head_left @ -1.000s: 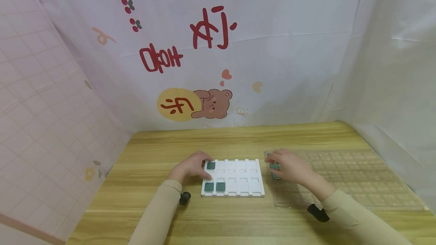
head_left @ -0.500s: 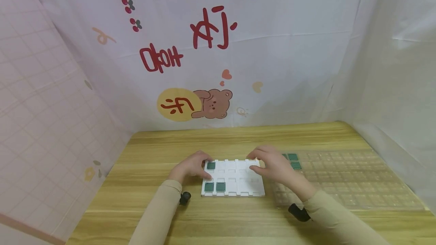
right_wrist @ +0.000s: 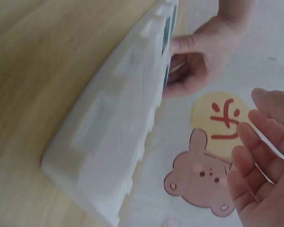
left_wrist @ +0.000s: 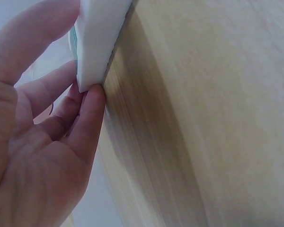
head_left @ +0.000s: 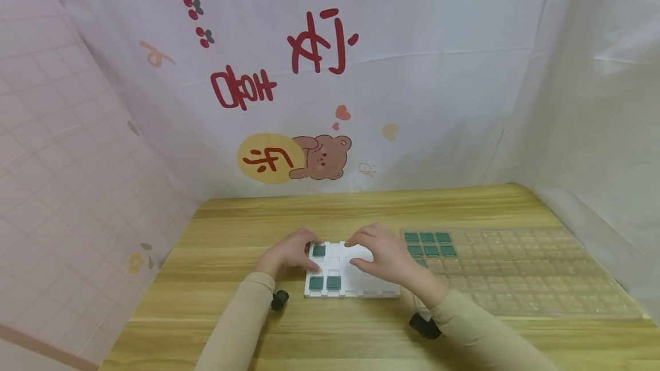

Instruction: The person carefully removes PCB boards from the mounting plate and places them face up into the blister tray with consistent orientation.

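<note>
My left hand (head_left: 295, 251) grips the left end of a white pocketed tray (head_left: 388, 293) lying on the table. In the left wrist view its thumb and fingers rest against the tray's edge. Three small green square circuit boards sit in the tray: one board (head_left: 319, 251) in the far left pocket and two (head_left: 317, 283) in the near row. My right hand (head_left: 384, 253) hovers over the tray's right half, thumb and forefinger apart. Nothing shows between its fingers (right_wrist: 248, 165) in the right wrist view. It hides several pockets in the head view.
A clear plastic tray (head_left: 541, 271) of many small pockets lies to the right, with several green boards (head_left: 427, 237) at its far left corner. The wooden table (head_left: 330, 336) meets a printed cloth backdrop (head_left: 438, 102) behind.
My right hand has moved left from the clear tray's boards to above the white tray, uncovering those boards. My left hand and the white tray have stayed in place.
</note>
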Motion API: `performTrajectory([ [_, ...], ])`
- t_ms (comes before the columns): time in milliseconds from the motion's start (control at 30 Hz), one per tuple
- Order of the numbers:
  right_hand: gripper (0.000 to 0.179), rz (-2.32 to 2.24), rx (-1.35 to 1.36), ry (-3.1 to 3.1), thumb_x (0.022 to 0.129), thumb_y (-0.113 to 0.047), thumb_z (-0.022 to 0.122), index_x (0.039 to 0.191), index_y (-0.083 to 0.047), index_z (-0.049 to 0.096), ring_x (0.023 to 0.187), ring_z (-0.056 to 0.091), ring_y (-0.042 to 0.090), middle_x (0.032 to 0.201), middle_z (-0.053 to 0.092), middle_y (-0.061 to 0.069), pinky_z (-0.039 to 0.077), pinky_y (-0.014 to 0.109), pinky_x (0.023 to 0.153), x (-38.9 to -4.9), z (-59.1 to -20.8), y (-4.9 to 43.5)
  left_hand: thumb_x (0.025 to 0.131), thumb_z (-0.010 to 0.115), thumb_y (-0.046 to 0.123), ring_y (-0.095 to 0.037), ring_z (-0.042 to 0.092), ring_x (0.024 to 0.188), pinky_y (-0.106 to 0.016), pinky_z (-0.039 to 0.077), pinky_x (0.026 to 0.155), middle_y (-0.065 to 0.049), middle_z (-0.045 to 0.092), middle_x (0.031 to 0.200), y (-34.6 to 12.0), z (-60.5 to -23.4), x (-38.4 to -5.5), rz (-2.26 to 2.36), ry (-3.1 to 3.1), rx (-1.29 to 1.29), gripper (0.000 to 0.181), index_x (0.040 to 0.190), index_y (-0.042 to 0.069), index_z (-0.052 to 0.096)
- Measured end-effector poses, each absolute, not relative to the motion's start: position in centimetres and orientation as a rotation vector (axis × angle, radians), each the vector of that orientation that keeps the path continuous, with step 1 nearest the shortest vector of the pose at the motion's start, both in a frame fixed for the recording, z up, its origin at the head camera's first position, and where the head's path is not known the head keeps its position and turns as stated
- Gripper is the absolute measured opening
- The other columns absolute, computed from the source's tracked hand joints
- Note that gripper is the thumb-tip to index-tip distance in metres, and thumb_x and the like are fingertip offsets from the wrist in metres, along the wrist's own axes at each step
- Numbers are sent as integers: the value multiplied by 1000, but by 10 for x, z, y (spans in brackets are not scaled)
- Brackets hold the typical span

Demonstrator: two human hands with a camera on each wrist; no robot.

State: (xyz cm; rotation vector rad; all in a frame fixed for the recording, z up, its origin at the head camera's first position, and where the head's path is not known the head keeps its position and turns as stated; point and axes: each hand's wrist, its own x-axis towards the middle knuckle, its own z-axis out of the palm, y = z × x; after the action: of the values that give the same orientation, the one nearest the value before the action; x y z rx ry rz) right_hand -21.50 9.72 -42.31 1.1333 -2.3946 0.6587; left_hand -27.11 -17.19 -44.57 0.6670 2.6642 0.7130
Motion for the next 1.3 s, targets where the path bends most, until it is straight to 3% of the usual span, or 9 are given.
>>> performTrajectory([
  [733, 33, 557, 1199, -2669, 78, -25, 84, 107, -13, 73, 98, 60, 21, 104, 69, -1, 50, 36, 84, -206, -435, 61, 70, 92, 25, -18, 51, 99, -39, 44, 93, -1, 57, 113, -173, -446, -272, 715, 2663, 663, 61, 122, 7, 65],
  [1300, 31, 351, 1223, -2720, 73, -27, 85, 100, -17, 75, 90, 58, 18, 95, 68, -5, 48, 31, 81, -206, -446, 48, 70, 91, 24, -18, 50, 98, -39, 44, 92, -1, 58, 111, -173, -445, -273, 735, 2654, 682, 61, 122, 6, 65],
])
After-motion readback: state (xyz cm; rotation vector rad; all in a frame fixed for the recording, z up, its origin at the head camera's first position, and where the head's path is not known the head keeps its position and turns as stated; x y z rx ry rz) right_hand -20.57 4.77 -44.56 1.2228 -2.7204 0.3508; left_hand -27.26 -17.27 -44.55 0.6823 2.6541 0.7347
